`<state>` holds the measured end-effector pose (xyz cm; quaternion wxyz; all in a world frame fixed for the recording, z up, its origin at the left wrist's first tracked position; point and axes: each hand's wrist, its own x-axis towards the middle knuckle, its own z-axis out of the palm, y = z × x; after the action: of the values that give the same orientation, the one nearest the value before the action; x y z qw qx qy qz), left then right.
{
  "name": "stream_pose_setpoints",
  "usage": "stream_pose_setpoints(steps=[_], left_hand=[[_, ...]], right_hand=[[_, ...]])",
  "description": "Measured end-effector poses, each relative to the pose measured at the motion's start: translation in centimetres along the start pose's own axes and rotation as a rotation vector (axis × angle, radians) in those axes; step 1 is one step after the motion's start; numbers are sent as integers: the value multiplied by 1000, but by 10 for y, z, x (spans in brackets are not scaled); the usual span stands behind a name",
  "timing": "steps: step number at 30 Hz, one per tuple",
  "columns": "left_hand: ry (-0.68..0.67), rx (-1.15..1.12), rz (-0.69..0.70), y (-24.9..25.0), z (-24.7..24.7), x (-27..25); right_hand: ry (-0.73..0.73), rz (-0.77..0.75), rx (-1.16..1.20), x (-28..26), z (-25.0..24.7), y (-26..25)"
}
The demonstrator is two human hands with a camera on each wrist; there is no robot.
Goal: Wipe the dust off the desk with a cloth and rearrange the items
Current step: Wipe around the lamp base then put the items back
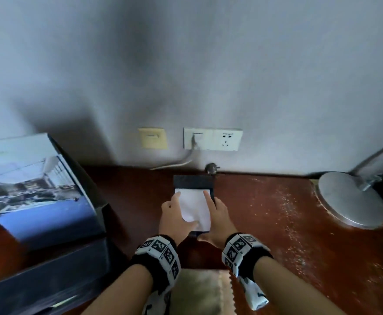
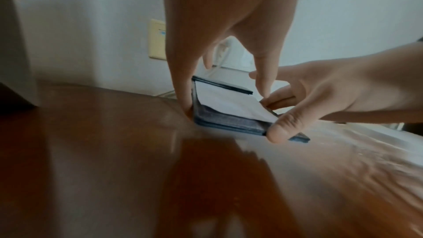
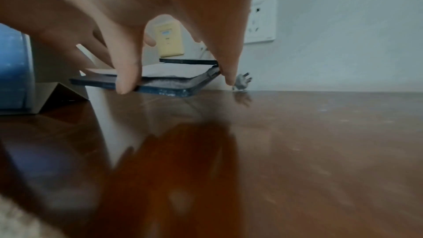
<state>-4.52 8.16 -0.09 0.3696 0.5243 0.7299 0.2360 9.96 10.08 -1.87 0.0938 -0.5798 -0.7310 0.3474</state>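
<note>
No legible text, brand, number or label anywhere; only black-and-white square code patterns on the wristbands point(image 1: 161, 251), machine markers rather than words; faint small markings on the white wall socket point(image 1: 228, 139) and on the yellow wall plate point(image 1: 152, 138), too blurred to read; printed photograph on the box point(image 1: 33, 185) at the left of the counter point(image 1: 276, 223), without readable lettering; white sheet point(image 1: 194, 206) in the dark folder point(image 1: 192, 181) blank as far as visible.
</note>
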Motion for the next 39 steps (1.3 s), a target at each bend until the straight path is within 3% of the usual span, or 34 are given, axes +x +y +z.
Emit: stream_pose_setpoints(steps=[5, 14, 28, 31, 34, 39], left_hand=[[-9, -1, -135, -30, -33, 15], [24, 13, -308, -42, -30, 36], [-10, 84, -387, -31, -23, 41], [10, 136, -338, -21, -24, 40], [84, 205, -194, -1, -24, 38], [91, 198, 31, 55, 1, 28]], right_hand=[[-91, -37, -2, 32, 31, -37], [-193, 7, -9, 50, 44, -45], [-245, 38, -192, 51, 47, -42], [-199, 13, -231, 51, 37, -43], [-22, -6, -268, 47, 17, -47], [115, 54, -312, 13, -32, -36]])
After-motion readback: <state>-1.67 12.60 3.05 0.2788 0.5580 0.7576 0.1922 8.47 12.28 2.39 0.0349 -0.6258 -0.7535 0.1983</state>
